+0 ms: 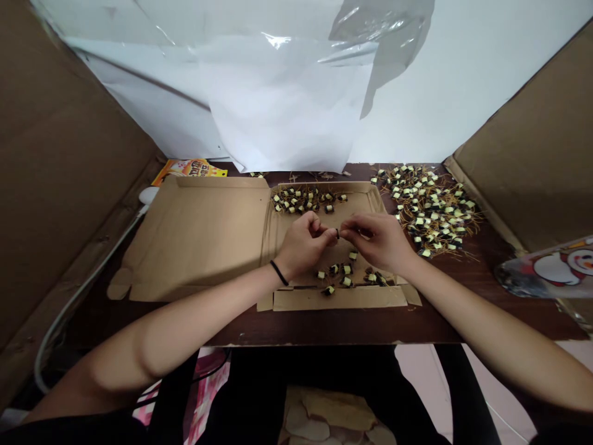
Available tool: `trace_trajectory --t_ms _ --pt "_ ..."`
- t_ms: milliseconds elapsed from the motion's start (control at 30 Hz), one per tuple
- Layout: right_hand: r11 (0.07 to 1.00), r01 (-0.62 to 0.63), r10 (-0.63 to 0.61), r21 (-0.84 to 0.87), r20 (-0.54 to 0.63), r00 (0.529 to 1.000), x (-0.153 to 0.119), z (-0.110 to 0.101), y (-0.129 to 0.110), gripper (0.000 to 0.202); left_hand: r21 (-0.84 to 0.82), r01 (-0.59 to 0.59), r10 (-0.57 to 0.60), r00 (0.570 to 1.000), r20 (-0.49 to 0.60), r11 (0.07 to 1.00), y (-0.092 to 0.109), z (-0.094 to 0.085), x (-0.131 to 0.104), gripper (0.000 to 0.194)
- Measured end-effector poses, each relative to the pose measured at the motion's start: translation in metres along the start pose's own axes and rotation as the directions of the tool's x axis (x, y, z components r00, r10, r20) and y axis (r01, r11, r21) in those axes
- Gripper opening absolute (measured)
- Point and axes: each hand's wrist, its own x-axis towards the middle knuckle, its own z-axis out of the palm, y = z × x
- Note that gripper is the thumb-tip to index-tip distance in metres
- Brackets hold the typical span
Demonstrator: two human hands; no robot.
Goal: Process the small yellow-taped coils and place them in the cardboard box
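My left hand [303, 244] pinches a tiny dark part between thumb and forefinger; its black end, probably that of a small wire-leaded coil [338, 233], peeks out at the fingertips. Right beside it my right hand [377, 241] is closed in a pinch, the tips almost meeting the left ones. What the right fingers grip is hidden. Both hands hover over an open cardboard box [375, 296]. Several similar coils [346, 269], black with pale yellow wrapping and thin copper-coloured leads, lie below the hands. Another cluster of coils [301, 201] sits along the box's far side.
A large heap of coils [433, 207] spreads over the dark table [491, 272] at right. The box's lid [199, 235] lies folded out left. Further around are a printed clear plastic item [551, 269], an orange packet [194, 168], a white cable [88, 281] and cardboard side walls [60, 154].
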Motion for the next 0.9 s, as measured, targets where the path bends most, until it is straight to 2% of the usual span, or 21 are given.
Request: trace_trajectory --t_ms 100,167,333,500,600,800,900 --pt "0.992 -0.12 0.119 0.048 0.03 0.992 0.002 -0.003 0.005 0.019 -0.049 -0.022 0.022 1.0 0.003 0.999 -0.002 -0.001 0.0 0.034" --pt "0.985 -0.154 0.151 0.07 0.047 0.987 0.003 -0.004 0.008 0.021 -0.063 -0.04 0.041 0.999 0.014 0.997 -0.003 -0.001 0.001 0.034" --pt "0.986 -0.158 0.154 0.05 0.079 0.985 0.004 -0.004 0.011 0.023 -0.073 -0.062 0.064 0.998 0.025 0.995 -0.004 -0.002 0.0 0.037" --pt "0.996 -0.091 0.093 -0.023 0.068 0.993 0.004 -0.004 0.008 0.018 -0.055 -0.096 0.099 0.994 0.041 0.994 -0.002 0.0 -0.002 0.037" --pt "0.998 -0.032 0.034 -0.049 0.056 0.998 0.003 -0.005 0.005 0.014 0.011 -0.142 0.141 0.99 0.025 0.99 0.0 0.002 -0.004 0.038" --pt "0.994 0.039 -0.046 -0.097 -0.069 0.997 0.0 -0.002 -0.001 0.01 0.268 -0.305 0.316 0.949 0.005 0.914 0.002 0.003 -0.009 0.04" --pt "0.994 0.018 -0.026 -0.104 -0.077 0.997 0.0 -0.001 -0.002 0.01 0.321 -0.295 0.311 0.95 0.0 0.9 0.003 0.003 -0.01 0.039"
